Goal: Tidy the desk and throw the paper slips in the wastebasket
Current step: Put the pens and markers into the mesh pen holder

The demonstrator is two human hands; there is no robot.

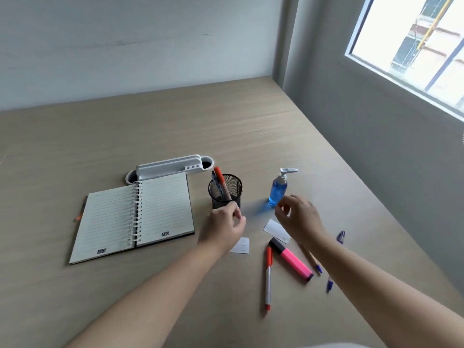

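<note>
Two white paper slips lie on the wooden desk: one partly under my left wrist, another just below my right hand. My left hand hovers in front of the black mesh pen cup, fingers loosely curled, holding nothing. My right hand hangs above the right slip, fingers apart and empty, close to the blue pump bottle. A pink highlighter, a red-and-white pen and blue-tipped pens lie loose near the front. No wastebasket is in view.
An open spiral notebook lies at the left, with a white desk organizer behind it. A small purple object sits beyond my right forearm. The desk's right edge runs along a grey wall under a window.
</note>
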